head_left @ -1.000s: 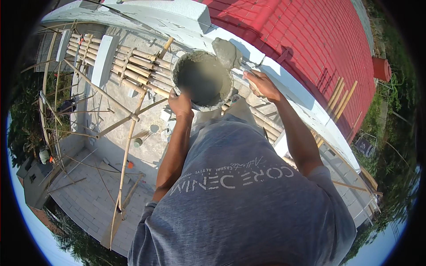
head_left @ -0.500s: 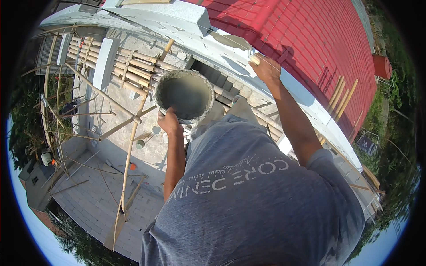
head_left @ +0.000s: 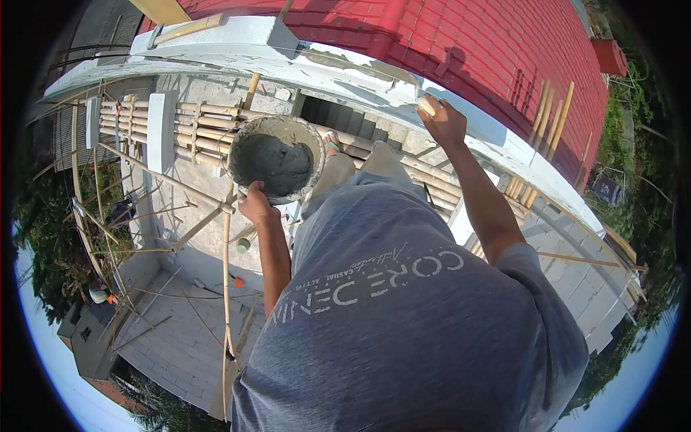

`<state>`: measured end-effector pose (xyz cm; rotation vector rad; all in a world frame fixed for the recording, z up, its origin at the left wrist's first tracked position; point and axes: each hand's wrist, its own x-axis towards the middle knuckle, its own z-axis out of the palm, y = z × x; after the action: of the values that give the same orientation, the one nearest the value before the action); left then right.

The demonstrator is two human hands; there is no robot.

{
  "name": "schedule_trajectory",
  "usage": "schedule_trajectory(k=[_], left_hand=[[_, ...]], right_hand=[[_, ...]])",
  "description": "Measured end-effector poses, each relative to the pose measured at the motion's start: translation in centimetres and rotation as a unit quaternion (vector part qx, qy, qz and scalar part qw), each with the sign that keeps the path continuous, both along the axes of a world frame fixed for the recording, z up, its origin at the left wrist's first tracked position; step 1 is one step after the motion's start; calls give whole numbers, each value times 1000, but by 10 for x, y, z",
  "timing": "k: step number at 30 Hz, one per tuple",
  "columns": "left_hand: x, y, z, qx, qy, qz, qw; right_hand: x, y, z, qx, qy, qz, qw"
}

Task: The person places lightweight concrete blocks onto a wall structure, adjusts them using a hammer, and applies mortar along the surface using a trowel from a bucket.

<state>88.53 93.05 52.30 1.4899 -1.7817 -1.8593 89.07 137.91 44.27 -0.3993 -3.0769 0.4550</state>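
My left hand (head_left: 258, 204) is closed on the near rim of a round, mortar-crusted bucket (head_left: 314, 186). Wet grey mortar (head_left: 284, 160) lies lumpy inside it. Farther right, my right hand (head_left: 445, 124) is closed round a pale wooden tool handle (head_left: 427, 107); the tool's working end cannot be made out. That hand is at the edge of a white ledge (head_left: 482, 128), whose top carries a strip of grey mortar (head_left: 356, 63).
Red roof tiles (head_left: 497, 65) rise beyond the ledge. Lashed bamboo poles (head_left: 216, 129) form a platform under my feet, with a bamboo upright (head_left: 227, 288) at left. White posts (head_left: 161, 133) stand along the platform. A paved floor (head_left: 162, 353) lies far below.
The view has shifted, and the bucket sits farther left in it. Lumpy mortar now shows inside, where shadow covered it before. My right hand is slightly lower in the picture, still holding the handle.
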Motion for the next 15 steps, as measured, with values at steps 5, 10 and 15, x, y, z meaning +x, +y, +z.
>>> schedule_trajectory(k=[5,10,15], left_hand=[[2,-3,-6,6,23,-19,1000],[2,-3,-4,9,15,-20,1000],[3,3,5,13,14,-18,1000]], right_hand=[[9,7,-15,14,-26,-51,998],[10,7,-8,-57,-24,-29,998],[15,-5,12,-68,-35,-75,994]])
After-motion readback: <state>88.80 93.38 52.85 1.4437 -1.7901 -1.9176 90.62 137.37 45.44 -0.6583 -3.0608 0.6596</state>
